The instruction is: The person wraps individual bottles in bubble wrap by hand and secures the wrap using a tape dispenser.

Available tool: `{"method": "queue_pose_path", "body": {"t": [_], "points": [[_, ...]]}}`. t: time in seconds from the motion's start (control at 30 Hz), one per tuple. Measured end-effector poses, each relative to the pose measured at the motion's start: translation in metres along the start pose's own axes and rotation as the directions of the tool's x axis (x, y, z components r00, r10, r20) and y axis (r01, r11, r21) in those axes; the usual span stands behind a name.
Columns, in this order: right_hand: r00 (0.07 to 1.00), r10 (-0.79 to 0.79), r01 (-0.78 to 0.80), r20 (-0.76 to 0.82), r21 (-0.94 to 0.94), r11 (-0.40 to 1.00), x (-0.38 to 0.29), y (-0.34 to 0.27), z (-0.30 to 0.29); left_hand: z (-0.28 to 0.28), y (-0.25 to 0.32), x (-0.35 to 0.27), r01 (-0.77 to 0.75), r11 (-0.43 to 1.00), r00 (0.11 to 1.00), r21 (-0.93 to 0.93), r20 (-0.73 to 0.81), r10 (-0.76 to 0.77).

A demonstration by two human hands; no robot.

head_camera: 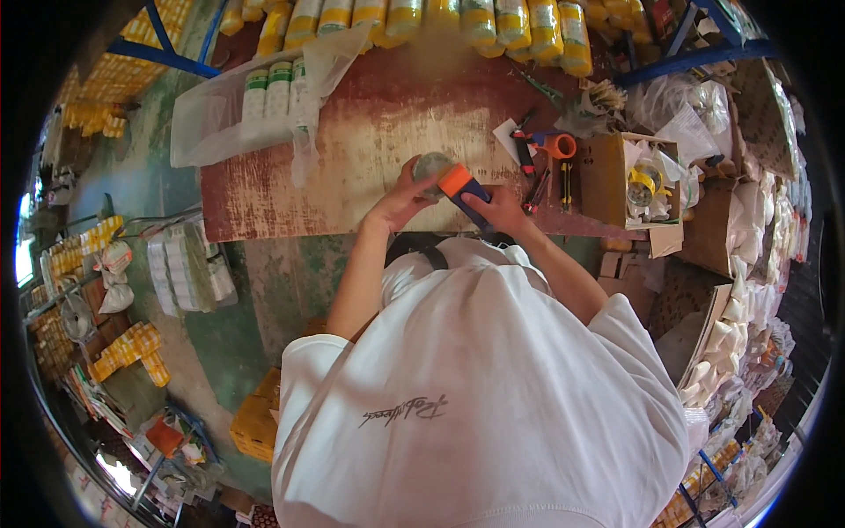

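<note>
My left hand (404,198) is wrapped around a round, see-through object (429,166), which looks like a roll of clear tape. In my right hand (503,210) is a block-shaped object (465,191), orange at one end and dark blue along its body. The orange end meets or overlaps the edge of the round object; contact is unclear. Both hands are above the front part of a worn red-brown tabletop (257,198). To the right of my right hand lie red-and-black pliers (523,150) and an orange-and-blue tape dispenser (560,144).
Yellow-wrapped rolls (403,23) line the table's back. A plastic bag (211,125) with white-and-green rolls occupies the left. A cardboard box (604,178) with a yellow tape roll (643,185) stands right. A yellow cutter (566,185) lies beside it. Blue metal bars (700,63) flank the table.
</note>
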State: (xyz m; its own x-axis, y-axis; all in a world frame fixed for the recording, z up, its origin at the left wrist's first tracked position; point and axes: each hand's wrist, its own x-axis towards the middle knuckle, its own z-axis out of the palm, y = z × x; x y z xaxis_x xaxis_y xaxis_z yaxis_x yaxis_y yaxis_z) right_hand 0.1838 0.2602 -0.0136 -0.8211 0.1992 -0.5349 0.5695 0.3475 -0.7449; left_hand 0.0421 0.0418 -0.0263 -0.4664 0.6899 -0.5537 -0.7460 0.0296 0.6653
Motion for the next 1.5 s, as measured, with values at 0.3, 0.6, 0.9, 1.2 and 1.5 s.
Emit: {"method": "queue_pose_path", "body": {"t": [0.3,0.6,0.9,1.2,1.5], "points": [[0.999,-0.04,0.037,0.012,0.191,0.981,-0.006,-0.029,0.007,0.004,0.007,0.015,-0.107,0.471,0.786,0.876,-0.216,0.58],[0.998,0.06,-0.065,0.03,0.243,0.968,-0.003,-0.03,0.008,0.004,0.018,0.022,-0.271,0.536,0.811,0.799,-0.111,0.574],[0.992,0.009,-0.057,0.127,0.38,0.923,0.012,-0.007,0.034,-0.027,0.026,0.021,-0.398,0.539,0.789,0.743,-0.023,0.614],[0.98,0.02,-0.074,0.197,0.273,0.959,0.062,-0.033,0.04,-0.051,0.062,0.043,-0.286,0.015,0.69,0.958,0.195,0.697],[0.953,0.249,-0.244,0.172,-0.051,0.969,0.131,-0.078,0.053,-0.129,0.087,0.102,-0.166,0.28,0.785,0.946,-0.045,0.618]]}}
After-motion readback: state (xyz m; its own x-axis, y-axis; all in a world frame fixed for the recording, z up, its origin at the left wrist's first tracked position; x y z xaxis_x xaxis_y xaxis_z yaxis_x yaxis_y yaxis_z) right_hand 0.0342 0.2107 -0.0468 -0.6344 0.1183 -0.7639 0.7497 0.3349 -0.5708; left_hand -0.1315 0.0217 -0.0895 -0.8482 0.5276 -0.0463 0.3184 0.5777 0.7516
